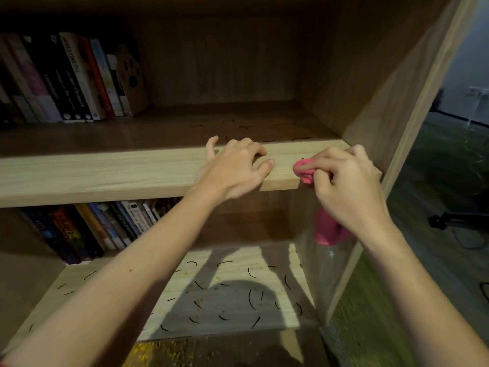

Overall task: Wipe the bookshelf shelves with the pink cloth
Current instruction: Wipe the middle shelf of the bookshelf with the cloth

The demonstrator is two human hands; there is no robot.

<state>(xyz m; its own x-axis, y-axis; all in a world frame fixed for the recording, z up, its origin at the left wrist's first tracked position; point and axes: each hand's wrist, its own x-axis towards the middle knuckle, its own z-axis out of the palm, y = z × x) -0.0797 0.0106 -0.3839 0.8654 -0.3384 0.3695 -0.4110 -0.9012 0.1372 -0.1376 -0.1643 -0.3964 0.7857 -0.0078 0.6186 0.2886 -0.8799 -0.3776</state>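
I'm resting my left hand point(234, 168) loose-fingered on the shelf point(105, 173) edge | my right hand point(346, 181) is gripping the bunched cloth point(303, 170) against it.

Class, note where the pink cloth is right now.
Head view: the pink cloth is bunched in the right hand, against the front edge of the upper shelf near its right end, just right of the left hand.
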